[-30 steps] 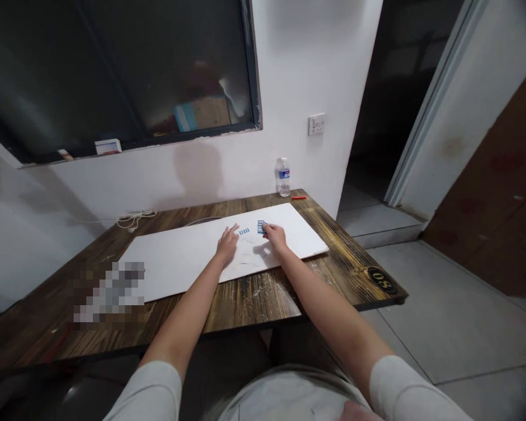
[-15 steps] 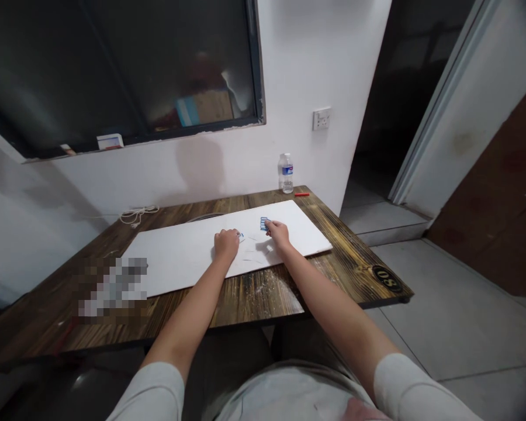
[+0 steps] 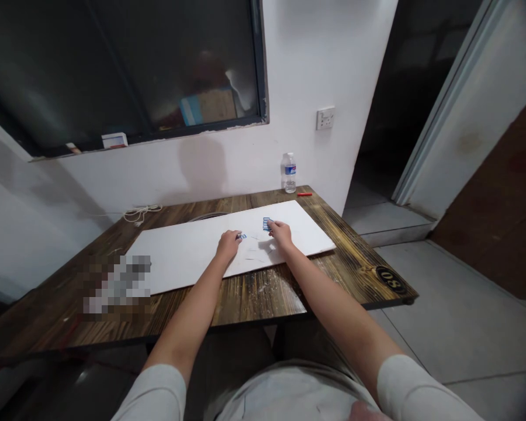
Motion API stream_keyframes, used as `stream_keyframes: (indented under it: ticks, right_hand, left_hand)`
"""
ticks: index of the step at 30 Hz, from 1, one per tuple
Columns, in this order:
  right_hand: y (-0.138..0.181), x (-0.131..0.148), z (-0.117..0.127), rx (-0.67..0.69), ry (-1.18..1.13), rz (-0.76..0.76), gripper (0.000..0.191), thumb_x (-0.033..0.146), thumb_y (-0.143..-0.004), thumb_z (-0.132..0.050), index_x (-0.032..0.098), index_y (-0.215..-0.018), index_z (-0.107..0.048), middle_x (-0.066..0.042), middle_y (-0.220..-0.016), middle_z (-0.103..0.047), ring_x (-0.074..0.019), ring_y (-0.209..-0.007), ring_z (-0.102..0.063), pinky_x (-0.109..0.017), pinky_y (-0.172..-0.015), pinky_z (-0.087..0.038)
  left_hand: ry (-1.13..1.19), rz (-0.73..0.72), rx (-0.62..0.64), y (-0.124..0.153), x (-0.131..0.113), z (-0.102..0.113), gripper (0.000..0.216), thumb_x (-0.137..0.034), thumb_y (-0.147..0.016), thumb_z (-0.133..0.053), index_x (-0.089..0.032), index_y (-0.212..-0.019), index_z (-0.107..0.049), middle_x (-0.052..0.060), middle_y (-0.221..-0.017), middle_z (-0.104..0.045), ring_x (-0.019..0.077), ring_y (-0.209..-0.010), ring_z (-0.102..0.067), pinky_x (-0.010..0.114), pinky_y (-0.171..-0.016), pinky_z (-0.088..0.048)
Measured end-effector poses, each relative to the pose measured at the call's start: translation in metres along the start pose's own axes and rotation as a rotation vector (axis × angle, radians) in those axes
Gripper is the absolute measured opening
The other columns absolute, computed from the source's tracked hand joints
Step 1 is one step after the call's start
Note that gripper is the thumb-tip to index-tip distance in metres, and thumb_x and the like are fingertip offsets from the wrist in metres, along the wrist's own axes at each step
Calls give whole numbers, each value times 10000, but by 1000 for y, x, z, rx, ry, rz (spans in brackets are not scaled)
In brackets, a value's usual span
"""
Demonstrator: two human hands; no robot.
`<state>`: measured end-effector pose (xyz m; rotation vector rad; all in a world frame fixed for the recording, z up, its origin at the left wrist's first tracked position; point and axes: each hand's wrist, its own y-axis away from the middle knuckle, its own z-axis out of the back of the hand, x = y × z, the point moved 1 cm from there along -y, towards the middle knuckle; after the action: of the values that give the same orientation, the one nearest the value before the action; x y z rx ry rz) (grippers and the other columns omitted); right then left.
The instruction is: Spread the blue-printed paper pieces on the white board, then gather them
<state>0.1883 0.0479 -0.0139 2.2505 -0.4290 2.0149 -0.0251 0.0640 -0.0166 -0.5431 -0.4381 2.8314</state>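
Observation:
A white board lies flat on the wooden table under both hands. My right hand pinches a small, flat blue-and-white piece marked with several rectangles, held just above the board. To its left, my left hand is closed on a smaller blue-and-white piece; only its tip shows past the fingers. Thin slivers are scattered on the board between the hands. Close to my right wrist is a small white block, too small to name.
At the back of the wooden table stand a clear plastic bottle and, beside it, a red pen-like stick. A white cable is bunched at the back left. A blurred-out patch covers something at the board's left end.
My left hand has turned slightly, and more of its blue-and-white piece shows. The right hand keeps its hold with hardly any movement. The whole view has shifted a little.

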Motion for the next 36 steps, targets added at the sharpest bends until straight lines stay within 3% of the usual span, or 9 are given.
stream_keyframes:
  ticks: [6,11,16,21,31,36]
  right_hand:
    - [2,2,1,5,-10,-4,343,519,-696,-610,193,-593,-587,9,-497,-536,-147,-518,-511,-270,-554,-386]
    - [1,4,1,8,-18,-3,349,520,-700,-608,192,-585,-587,21,-481,-526,-140,-511,-506,-261,-546,-377]
    - [6,11,-1,17,-27,-17,342,508,-698,-615,182,-598,-596,24,-501,-539,-129,-511,-505,-255,-557,-378]
    - [13,15,-5,129,64,-3,315,460,-705,-614,180,-564,-584,38,-451,-494,-124,-497,-482,-252,-549,-350]
    - [17,11,-9,201,176,25,349,494,-725,-605,181,-572,-579,29,-457,-501,-133,-516,-495,-250,-550,-351]
    - [19,8,-11,246,270,56,337,464,-742,-598,167,-585,-619,16,-468,-524,-134,-523,-501,-243,-540,-342]
  left_hand:
    - [145,17,70,1,3,6,376,-177,-787,-639,-162,-1162,-674,91,-997,-696,213,-896,-638,320,-851,-499]
    - [127,10,42,4,-2,13,200,-237,-823,-629,-186,-983,-738,77,-999,-724,221,-938,-637,312,-864,-467]
    - [15,48,-59,10,-11,17,217,-234,-889,-530,-171,-825,-728,80,-885,-714,208,-856,-624,296,-795,-438]
    - [-41,22,-238,20,-21,20,198,-211,-883,-518,-181,-838,-708,96,-906,-672,206,-818,-606,290,-737,-416]
    - [711,99,-397,21,-12,24,205,-363,-749,-684,-164,-766,-733,25,-671,-682,165,-649,-614,280,-656,-486]
    - [963,43,-177,25,-21,27,332,-394,-653,-783,-148,-868,-724,27,-709,-674,131,-606,-576,269,-618,-483]
